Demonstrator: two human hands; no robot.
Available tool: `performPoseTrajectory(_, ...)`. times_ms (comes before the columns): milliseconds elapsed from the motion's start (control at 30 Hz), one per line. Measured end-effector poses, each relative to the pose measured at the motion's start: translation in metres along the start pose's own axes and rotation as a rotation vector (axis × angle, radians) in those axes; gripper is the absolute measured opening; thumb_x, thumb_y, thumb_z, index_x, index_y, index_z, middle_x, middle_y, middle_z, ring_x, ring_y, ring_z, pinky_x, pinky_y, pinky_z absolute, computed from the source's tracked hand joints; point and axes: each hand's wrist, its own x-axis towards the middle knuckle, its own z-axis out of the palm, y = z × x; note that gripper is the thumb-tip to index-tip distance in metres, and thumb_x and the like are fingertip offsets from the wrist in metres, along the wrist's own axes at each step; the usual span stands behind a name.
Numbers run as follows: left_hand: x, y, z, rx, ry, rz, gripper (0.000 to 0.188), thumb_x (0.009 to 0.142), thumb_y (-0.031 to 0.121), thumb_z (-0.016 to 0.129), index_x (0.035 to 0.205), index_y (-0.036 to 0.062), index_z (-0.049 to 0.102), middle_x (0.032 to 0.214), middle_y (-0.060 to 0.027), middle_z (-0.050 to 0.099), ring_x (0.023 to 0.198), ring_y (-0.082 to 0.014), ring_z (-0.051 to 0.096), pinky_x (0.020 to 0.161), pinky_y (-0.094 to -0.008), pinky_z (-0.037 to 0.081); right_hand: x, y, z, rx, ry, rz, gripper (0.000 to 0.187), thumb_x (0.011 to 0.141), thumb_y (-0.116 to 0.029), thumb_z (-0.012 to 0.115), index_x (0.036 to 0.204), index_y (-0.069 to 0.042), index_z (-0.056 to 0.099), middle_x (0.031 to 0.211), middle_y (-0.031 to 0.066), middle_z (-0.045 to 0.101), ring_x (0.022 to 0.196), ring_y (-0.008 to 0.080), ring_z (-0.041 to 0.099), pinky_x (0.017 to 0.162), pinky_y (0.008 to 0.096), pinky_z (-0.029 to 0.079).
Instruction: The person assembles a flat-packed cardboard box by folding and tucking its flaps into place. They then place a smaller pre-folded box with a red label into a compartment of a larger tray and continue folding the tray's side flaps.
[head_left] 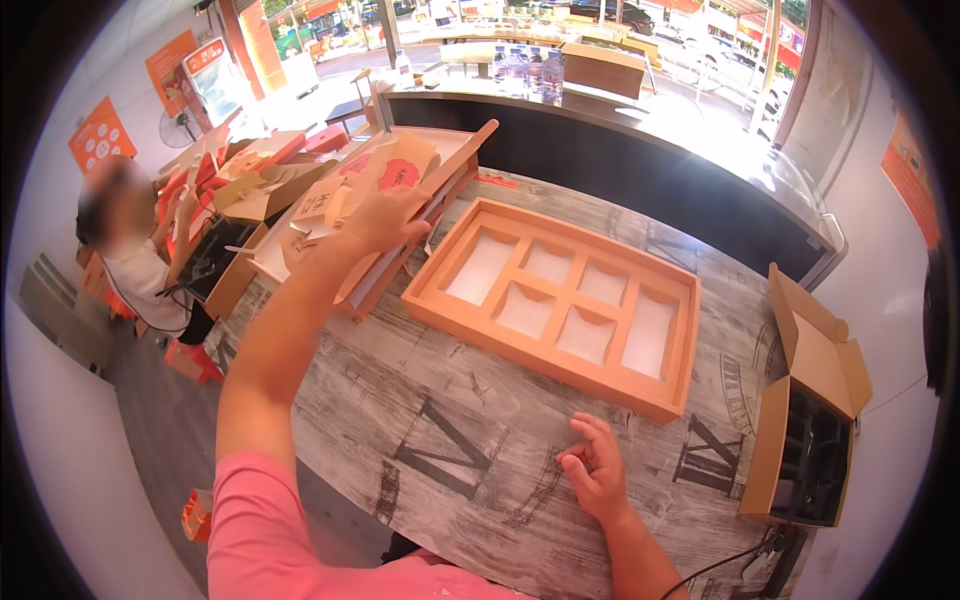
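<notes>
An orange-brown divided box (555, 345) lies on the table in front of me, its several compartments showing white bottoms. My left hand (385, 220) reaches to the left over a shallow tray-like box (270, 255) holding kraft paper packets (408, 163), some with red print. The thumb stands apart from the fingers, and the fingertips are partly hidden against the packets. Near the front side of the divided box, my right hand (597, 467) hovers with loosely bent fingers apart. Nothing is in it.
An opened cardboard box (765, 450) with a black insert and cable stands at the right edge. Another such box (215, 255) is at the left. A person (135, 250) stands beyond it near piled cartons (265, 150). Water bottles (552, 78) stand on the far counter.
</notes>
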Motion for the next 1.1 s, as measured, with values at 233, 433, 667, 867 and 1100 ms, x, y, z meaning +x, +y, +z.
performPoseTrajectory(233,-0.018,0.102,0.043,0.026,-0.813,0.083,0.063,0.097,0.040,0.077,0.146,0.0050,0.062,0.142,-0.0207,0.067,0.135,-0.0372,0.061,0.113,-0.0440,0.048,0.001,0.001,0.000,-0.017,-0.025,-0.001,0.040,0.099,-0.001,0.073,0.137,0.002,0.064,0.149,0.0189,0.052,0.093,0.0140,0.071,0.077,0.0266,0.059)
performPoseTrajectory(433,-0.021,0.068,0.062,-0.096,-0.812,0.142,0.076,0.093,0.040,0.081,0.158,0.0119,0.052,0.149,-0.0201,0.064,0.138,-0.0366,0.059,0.115,-0.0422,0.047,0.002,-0.001,0.000,-0.052,-0.076,-0.004,0.039,0.101,0.003,0.068,0.139,0.004,0.061,0.152,0.0188,0.048,0.096,0.0146,0.070,0.079,0.0261,0.058)
performPoseTrajectory(667,-0.020,0.084,0.046,-0.210,-0.756,0.058,0.087,0.083,0.029,0.091,0.160,0.0145,0.051,0.144,-0.0183,0.067,0.133,-0.0342,0.063,0.113,-0.0406,0.049,0.002,-0.005,-0.001,-0.073,-0.069,-0.002,0.038,0.101,0.003,0.069,0.138,0.003,0.062,0.150,0.0183,0.050,0.093,0.0128,0.068,0.077,0.0252,0.056)
performPoseTrajectory(867,-0.023,0.094,0.021,-0.214,-0.530,0.182,0.078,0.083,0.016,0.091,0.154,0.0116,0.059,0.139,-0.0170,0.070,0.129,-0.0309,0.066,0.110,-0.0400,0.051,0.002,-0.004,0.001,-0.063,-0.063,-0.004,0.037,0.101,0.002,0.070,0.137,0.003,0.063,0.149,0.0181,0.050,0.092,0.0118,0.067,0.076,0.0246,0.056)
performPoseTrajectory(1100,-0.033,0.126,-0.069,-0.350,-0.430,0.043,0.060,0.088,0.010,0.086,0.145,0.0078,0.067,0.131,-0.0124,0.073,0.118,-0.0229,0.069,0.104,-0.0336,0.053,0.001,-0.005,0.000,-0.047,-0.063,0.022,0.036,0.101,0.003,0.069,0.137,0.003,0.063,0.149,0.0170,0.050,0.092,0.0114,0.066,0.076,0.0245,0.055)
